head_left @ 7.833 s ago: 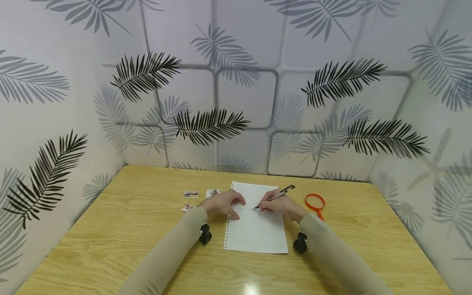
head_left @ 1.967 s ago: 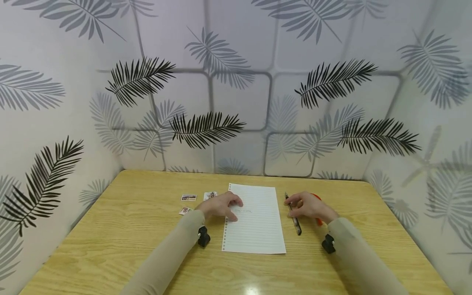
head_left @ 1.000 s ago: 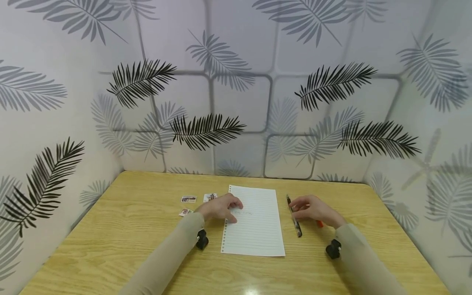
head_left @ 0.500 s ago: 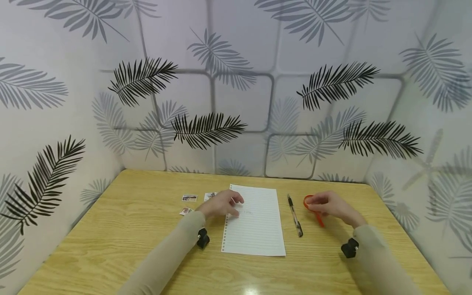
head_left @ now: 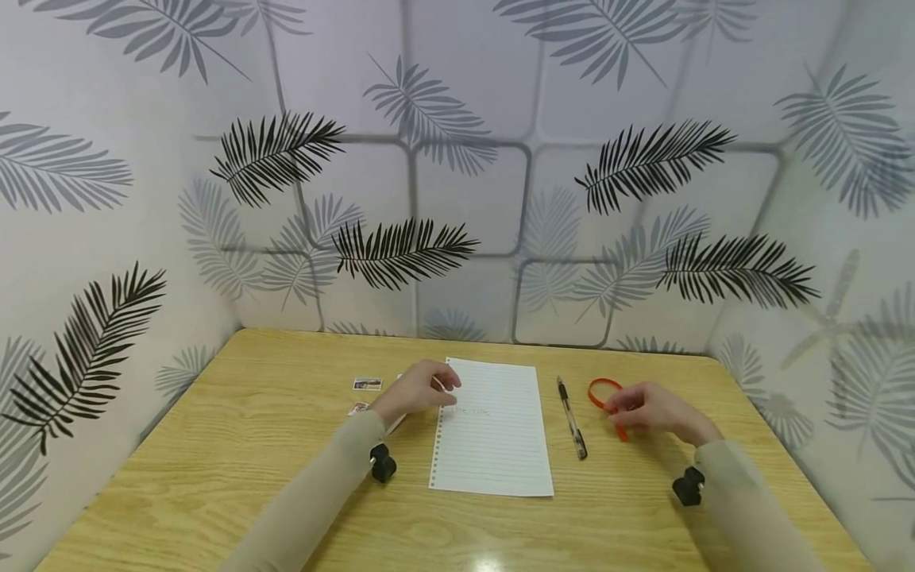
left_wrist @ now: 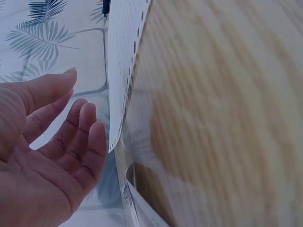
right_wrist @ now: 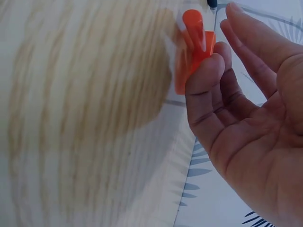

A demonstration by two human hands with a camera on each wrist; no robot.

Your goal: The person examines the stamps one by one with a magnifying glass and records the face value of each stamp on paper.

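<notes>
While left hand (head_left: 417,391) hangs by paper's (head_left: 493,449) edge, right hand (head_left: 654,409) overhangs magnifier (right_wrist: 195,45); both loosely spread, well apart.

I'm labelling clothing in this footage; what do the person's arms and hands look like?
Both sleeves are long, plain and beige. A small, blocky black device is at each wrist. The left hand and right hand are ungloved.

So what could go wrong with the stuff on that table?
The pen lies loose on the table; the right hand, beside the magnifying glass, might bump it and make it roll. The little card by the left hand looks tipped up, so it might get bent.
</notes>
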